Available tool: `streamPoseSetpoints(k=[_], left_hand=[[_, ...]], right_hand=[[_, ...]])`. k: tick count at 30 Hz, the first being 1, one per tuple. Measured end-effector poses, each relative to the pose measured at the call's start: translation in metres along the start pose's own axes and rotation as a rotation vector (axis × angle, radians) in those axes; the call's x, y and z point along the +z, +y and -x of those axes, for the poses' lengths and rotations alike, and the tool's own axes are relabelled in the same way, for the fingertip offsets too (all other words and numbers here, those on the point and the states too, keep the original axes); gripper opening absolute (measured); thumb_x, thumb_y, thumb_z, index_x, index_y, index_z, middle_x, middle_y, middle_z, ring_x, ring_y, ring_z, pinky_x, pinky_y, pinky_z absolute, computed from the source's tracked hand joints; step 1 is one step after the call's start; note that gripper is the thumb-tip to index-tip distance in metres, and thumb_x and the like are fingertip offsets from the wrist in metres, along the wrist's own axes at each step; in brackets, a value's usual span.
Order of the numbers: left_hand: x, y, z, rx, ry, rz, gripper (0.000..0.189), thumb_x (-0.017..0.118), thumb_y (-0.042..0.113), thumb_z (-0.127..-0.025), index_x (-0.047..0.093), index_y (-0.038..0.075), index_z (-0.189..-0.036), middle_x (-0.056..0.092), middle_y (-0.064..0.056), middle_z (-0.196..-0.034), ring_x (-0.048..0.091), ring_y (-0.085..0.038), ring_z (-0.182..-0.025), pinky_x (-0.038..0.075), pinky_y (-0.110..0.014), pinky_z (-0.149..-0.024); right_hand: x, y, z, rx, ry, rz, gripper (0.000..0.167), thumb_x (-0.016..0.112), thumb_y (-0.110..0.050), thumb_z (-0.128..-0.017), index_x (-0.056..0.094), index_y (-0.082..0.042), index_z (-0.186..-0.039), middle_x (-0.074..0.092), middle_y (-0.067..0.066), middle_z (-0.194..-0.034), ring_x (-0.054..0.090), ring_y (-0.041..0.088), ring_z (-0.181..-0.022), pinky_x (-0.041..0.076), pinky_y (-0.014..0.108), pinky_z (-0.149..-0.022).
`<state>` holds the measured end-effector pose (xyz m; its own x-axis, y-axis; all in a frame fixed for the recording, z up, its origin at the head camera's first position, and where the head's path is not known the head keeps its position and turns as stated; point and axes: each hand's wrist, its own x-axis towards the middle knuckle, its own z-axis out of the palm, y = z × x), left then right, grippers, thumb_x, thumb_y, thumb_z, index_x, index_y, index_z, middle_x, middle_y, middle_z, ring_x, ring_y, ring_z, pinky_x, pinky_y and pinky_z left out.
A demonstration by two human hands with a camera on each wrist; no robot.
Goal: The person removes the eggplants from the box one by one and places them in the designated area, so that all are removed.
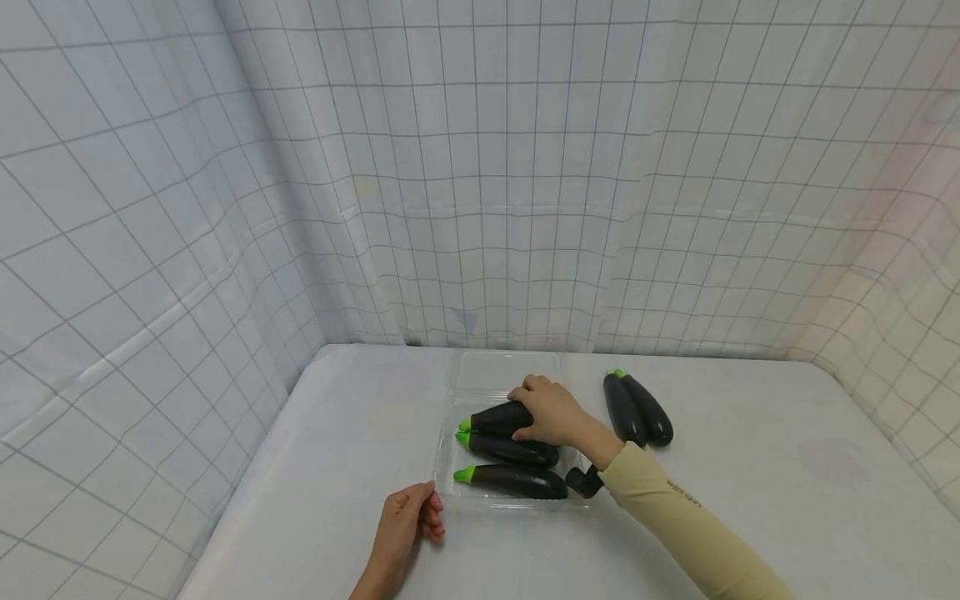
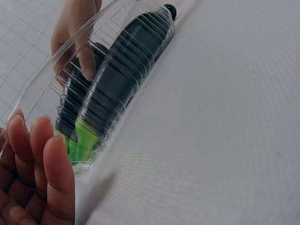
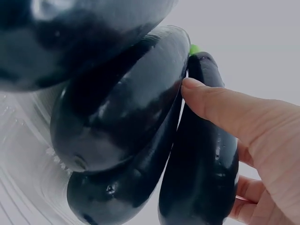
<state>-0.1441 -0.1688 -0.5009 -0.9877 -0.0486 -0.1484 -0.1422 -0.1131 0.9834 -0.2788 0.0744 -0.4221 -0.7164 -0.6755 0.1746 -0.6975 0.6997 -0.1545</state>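
A clear plastic container (image 1: 471,503) holds several dark eggplants with green stems, lying crosswise. At its front left corner, my left hand (image 1: 408,512) pinches the rim (image 2: 35,84) between thumb and forefinger; the other fingers are loosely curled. My right hand (image 1: 553,412) reaches in and grips the rearmost eggplant (image 1: 498,415), thumb on the near side. Beside that one lies a middle eggplant (image 1: 513,451), and a front eggplant (image 1: 517,481) rests along the near wall. In the right wrist view, the gripped eggplant (image 3: 201,154) stands close against its neighbour (image 3: 126,108).
Two more eggplants (image 1: 637,408) lie side by side on the white table (image 1: 750,467), right of the container. The container's clear lid (image 1: 510,372) lies folded open toward the back. Checked white curtains (image 1: 480,167) hang behind and at both sides.
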Motion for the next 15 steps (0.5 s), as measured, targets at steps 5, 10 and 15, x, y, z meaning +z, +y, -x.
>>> streamPoseSetpoints(k=[5, 10, 15], left_hand=[[-0.0002, -0.0001, 0.0002, -0.002, 0.003, -0.002, 0.033, 0.048, 0.019, -0.098, 0.057, 0.000, -0.072, 0.053, -0.004, -0.058, 0.056, -0.014, -0.047, 0.051, -0.026, -0.047], [-0.0001, 0.0005, 0.0007, 0.009, 0.001, -0.009, 0.033, 0.049, 0.018, -0.098, 0.057, -0.001, -0.072, 0.053, -0.005, -0.058, 0.056, -0.014, -0.047, 0.051, -0.026, -0.047], [-0.0003, 0.0006, 0.0010, 0.015, -0.001, -0.004, 0.033, 0.049, 0.017, -0.097, 0.057, -0.002, -0.072, 0.053, -0.005, -0.058, 0.056, -0.014, -0.047, 0.051, -0.026, -0.047]], right_hand=[[-0.0003, -0.0007, 0.0006, -0.005, 0.020, -0.001, 0.056, 0.080, -0.037, -0.075, 0.061, -0.006, -0.119, 0.052, 0.008, -0.100, 0.051, 0.022, -0.087, 0.047, 0.039, -0.069], [0.0010, -0.0003, 0.0013, -0.012, 0.045, 0.007, 0.053, 0.078, -0.037, -0.077, 0.061, -0.006, -0.118, 0.052, 0.008, -0.099, 0.051, 0.023, -0.087, 0.046, 0.039, -0.068], [0.0032, 0.0005, 0.0013, -0.008, 0.067, 0.031, 0.051, 0.078, -0.036, -0.077, 0.062, -0.008, -0.117, 0.053, 0.008, -0.098, 0.051, 0.023, -0.087, 0.045, 0.040, -0.069]])
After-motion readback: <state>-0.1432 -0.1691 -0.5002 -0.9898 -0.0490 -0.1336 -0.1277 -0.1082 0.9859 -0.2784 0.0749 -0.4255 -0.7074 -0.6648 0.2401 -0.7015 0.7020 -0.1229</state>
